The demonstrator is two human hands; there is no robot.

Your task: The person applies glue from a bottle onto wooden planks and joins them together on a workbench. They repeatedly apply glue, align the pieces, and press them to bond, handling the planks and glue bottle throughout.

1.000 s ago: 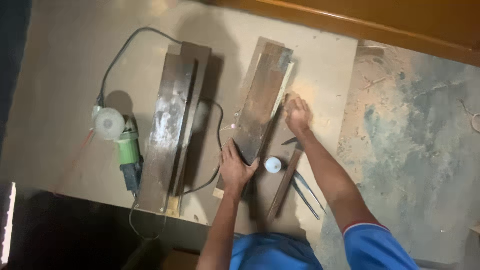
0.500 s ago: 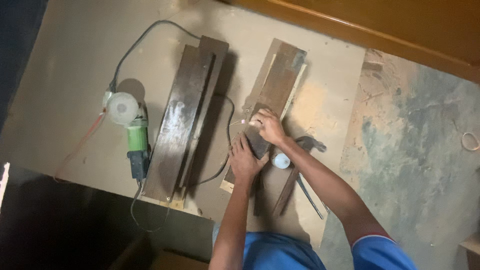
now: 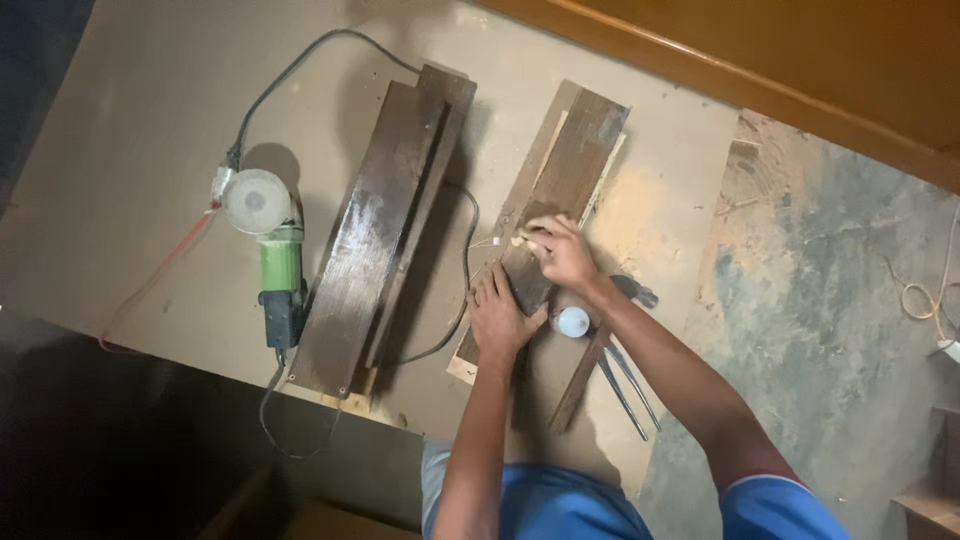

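Left hand (image 3: 500, 318) flat, pressing dark wooden plank (image 3: 560, 190); right hand (image 3: 562, 252) pinching small pale piece on it. Plank likely stiff, heavy; grip by long edges.

Dark brown plank (image 3: 560, 190), green grinder (image 3: 280, 268), blue sleeve (image 3: 780, 505).

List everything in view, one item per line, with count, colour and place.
Angle grinder: one, green body with a white disc, left on the board.
Cord: one, dark, running from the grinder around the planks.
Left plank stack: two dark brown planks, centre-left.
Right plank stack: dark brown over paler strips, centre.
Small round object: one, white, beside the right planks.
Hammer: one, wooden handle, below the right hand.
Pincers: one pair, metal, beside the hammer.
Left hand: pressing the right planks' near end.
Right hand: on the same planks, pinching something small and pale.
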